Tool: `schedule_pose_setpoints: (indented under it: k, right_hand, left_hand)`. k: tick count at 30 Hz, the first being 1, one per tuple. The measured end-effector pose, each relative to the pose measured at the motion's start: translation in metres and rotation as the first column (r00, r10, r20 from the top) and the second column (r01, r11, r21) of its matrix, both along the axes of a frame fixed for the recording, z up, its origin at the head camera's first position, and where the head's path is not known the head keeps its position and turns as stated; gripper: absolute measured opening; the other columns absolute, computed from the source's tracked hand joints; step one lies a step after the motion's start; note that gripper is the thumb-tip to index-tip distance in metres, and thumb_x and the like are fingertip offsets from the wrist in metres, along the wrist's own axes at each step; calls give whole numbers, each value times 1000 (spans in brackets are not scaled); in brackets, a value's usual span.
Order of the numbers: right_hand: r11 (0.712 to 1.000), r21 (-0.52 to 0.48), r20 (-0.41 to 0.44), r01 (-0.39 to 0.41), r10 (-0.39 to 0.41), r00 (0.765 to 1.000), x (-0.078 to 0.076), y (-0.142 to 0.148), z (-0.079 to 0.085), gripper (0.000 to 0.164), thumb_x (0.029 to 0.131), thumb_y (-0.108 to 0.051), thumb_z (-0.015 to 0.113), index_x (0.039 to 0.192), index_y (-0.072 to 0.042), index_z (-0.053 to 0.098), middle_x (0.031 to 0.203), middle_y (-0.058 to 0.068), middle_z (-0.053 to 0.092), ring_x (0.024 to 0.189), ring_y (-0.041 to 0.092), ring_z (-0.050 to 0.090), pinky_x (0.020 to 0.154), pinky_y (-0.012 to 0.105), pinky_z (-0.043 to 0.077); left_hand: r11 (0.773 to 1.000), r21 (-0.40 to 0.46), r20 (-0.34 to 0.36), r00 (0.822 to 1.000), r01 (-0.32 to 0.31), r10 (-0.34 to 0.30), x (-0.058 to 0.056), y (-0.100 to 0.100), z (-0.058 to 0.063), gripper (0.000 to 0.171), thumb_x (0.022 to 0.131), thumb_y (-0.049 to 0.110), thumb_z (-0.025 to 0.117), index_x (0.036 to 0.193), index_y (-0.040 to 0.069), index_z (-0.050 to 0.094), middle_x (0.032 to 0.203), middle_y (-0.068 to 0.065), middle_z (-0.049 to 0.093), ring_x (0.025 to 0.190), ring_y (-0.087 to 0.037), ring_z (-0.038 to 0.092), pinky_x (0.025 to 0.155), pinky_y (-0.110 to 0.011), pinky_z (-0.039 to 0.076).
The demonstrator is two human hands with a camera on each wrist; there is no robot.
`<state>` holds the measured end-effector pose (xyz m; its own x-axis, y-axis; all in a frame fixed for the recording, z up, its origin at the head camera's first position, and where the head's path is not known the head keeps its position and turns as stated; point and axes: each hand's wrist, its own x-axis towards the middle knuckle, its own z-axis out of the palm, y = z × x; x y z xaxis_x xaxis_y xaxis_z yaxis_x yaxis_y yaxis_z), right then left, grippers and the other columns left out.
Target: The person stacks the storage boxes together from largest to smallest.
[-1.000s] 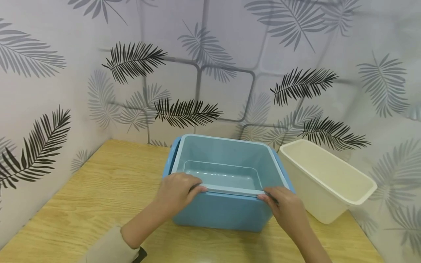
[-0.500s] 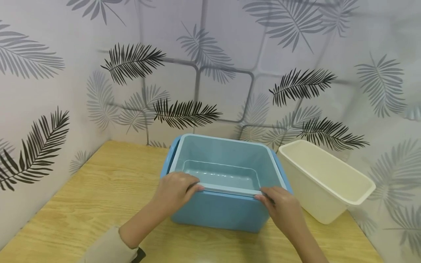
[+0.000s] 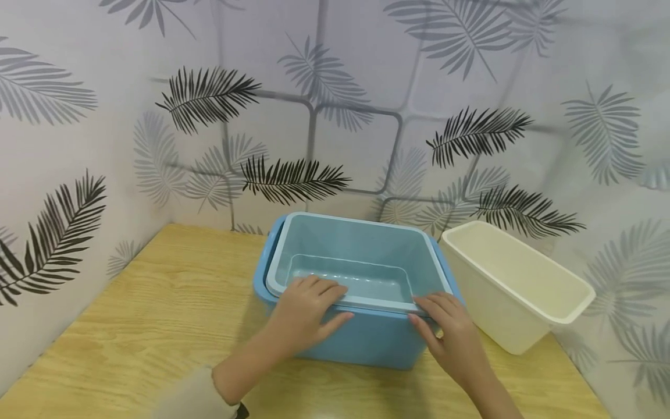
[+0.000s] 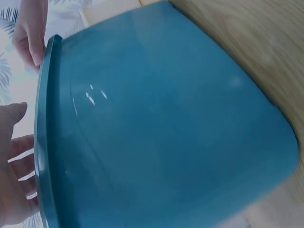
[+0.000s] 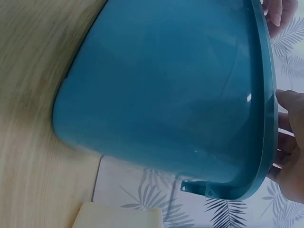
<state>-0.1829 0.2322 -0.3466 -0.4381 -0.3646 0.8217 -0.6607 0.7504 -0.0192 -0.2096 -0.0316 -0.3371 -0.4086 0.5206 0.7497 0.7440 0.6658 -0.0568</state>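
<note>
A grey-blue plastic bin (image 3: 361, 234) with a pale rim sits nested inside a larger blue bin (image 3: 366, 340) on the table. The inner rim stands slightly above the outer one. My left hand (image 3: 306, 314) rests its fingers on the near rim, left of the middle, with the thumb spread away. Farther right along that rim lies my right hand (image 3: 452, 334), fingers fairly straight over the edge and thumb at its front. In the wrist views the outer blue wall fills most of the picture; the left hand (image 4: 14, 175) and right hand (image 5: 292, 137) are partly cut off.
A cream bin (image 3: 518, 285) stands tilted close to the blue bin's right side, against the wall. Wood-grain table (image 3: 183, 297) extends on the left and in front. Leaf-patterned walls (image 3: 356, 139) enclose the back and both sides.
My left hand has loosened from the near rim, spread its thumb and slid a little right. The right hand's fingers have straightened somewhat at nearly the same place. The bins stay nested.
</note>
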Motion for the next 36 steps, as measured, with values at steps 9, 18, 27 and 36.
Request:
schedule_pose_setpoints:
  k: [9, 18, 27, 36]
  right_hand:
    - [997, -60, 49, 42, -39, 998, 5, 21, -9, 58, 94, -47, 45, 106, 5, 63, 105, 19, 64, 103, 35, 52, 105, 14, 26]
    - [995, -77, 26, 71, -69, 997, 11, 42, -16, 62, 93, -47, 46, 114, 10, 58, 112, 27, 59, 115, 29, 47, 110, 15, 21]
    - [985, -48, 27, 164, -163, 986, 15, 75, -27, 68, 92, -52, 44, 117, 10, 55, 115, 29, 56, 114, 37, 47, 111, 19, 20]
    - [967, -4, 54, 256, -256, 965, 17, 102, -34, 79, 91, -57, 38, 120, 16, 48, 119, 33, 50, 108, 49, 43, 91, 63, 34]
  left_hand:
    - [999, -49, -68, 998, 8, -12, -3, 38, -4, 38, 78, 47, 69, 99, 15, 69, 95, 2, 69, 89, -14, 63, 75, -29, 49]
    - [997, -80, -162, 986, 19, -32, -4, 73, -5, 43, 77, 53, 67, 98, 16, 68, 95, 2, 68, 88, -13, 64, 73, -26, 51]
    - [981, -193, -138, 990, -15, -12, -1, 107, 2, 55, 80, 58, 59, 114, 16, 64, 109, 2, 67, 99, -12, 63, 82, -23, 51]
    - [970, -244, -147, 989, -2, -35, 3, 144, 2, 58, 82, 61, 54, 120, 18, 59, 117, 5, 62, 107, -9, 59, 89, -20, 48]
